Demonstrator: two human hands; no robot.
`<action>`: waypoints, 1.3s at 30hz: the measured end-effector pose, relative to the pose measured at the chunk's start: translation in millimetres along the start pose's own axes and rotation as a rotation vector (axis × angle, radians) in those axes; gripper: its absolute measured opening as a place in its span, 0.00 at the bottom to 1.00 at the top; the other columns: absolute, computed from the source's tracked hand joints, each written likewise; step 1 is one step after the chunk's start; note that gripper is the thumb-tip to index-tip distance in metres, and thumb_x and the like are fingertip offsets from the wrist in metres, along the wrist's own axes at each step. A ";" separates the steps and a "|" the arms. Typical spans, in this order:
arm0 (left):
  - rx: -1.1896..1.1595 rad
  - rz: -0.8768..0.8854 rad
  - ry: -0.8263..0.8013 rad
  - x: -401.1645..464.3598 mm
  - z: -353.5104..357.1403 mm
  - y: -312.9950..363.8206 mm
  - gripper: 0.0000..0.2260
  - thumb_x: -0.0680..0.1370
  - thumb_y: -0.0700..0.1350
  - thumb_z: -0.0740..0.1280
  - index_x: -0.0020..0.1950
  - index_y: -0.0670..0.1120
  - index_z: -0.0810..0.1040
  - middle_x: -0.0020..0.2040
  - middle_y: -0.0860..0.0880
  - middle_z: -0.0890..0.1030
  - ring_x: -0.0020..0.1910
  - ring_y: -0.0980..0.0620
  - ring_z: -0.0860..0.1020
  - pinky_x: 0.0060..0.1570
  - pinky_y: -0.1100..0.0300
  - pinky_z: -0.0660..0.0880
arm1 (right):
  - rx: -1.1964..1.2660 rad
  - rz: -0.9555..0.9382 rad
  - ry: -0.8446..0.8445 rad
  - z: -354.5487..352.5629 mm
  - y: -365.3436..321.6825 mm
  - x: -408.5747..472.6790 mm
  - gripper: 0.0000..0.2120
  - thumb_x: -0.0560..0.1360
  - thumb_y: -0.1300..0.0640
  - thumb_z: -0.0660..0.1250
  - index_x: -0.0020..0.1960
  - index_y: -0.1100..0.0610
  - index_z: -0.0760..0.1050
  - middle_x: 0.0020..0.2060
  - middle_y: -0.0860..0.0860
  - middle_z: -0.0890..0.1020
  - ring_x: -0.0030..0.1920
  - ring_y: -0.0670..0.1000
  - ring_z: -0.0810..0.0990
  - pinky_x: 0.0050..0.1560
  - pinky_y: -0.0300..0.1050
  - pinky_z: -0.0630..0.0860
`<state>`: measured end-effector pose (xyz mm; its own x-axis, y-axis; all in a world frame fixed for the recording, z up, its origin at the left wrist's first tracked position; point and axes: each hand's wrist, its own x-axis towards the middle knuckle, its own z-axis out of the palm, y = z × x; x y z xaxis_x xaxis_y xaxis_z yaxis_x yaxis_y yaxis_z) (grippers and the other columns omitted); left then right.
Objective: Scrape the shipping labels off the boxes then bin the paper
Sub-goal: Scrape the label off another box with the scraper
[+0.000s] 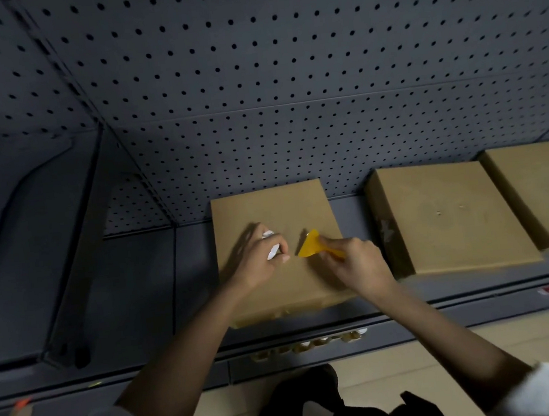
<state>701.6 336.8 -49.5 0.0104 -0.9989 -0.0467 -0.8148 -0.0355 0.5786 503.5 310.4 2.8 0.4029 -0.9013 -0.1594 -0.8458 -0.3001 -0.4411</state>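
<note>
The label paper [272, 249] is white and crumpled, gathered inside the curled fingers of the left hand [261, 260], which rests on the top face of the nearest box [273, 208]. The right hand [356, 262] grips the handle of the yellow scraper [309, 244]; its blade edge sits on the cardboard just beside the left fingertips.

Risks, as judged from this position:
- The blade points toward the left fingers. A forward slip could strike them.
- A steep blade angle could gouge the cardboard.
- A loose grip could drop paper scraps onto the shelf [145, 282].

Whether any label remains stuck under the hand cannot be determined. Two more boxes [453, 216] lie to the right, apart from both hands. No bin is visible.
</note>
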 end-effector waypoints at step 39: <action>0.114 0.006 -0.054 3.2 -0.2 2.0 0.09 0.73 0.37 0.64 0.43 0.52 0.72 0.53 0.48 0.69 0.56 0.47 0.70 0.55 0.52 0.71 | 0.052 -0.003 -0.096 14.8 11.7 -6.7 0.18 0.76 0.48 0.63 0.65 0.47 0.73 0.54 0.55 0.83 0.55 0.58 0.81 0.56 0.51 0.77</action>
<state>700.1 333.5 -48.3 -0.0241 -0.9957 -0.0892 -0.8752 -0.0221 0.4832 496.1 317.5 -14.4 0.4393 -0.8656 -0.2404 -0.8260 -0.2839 -0.4870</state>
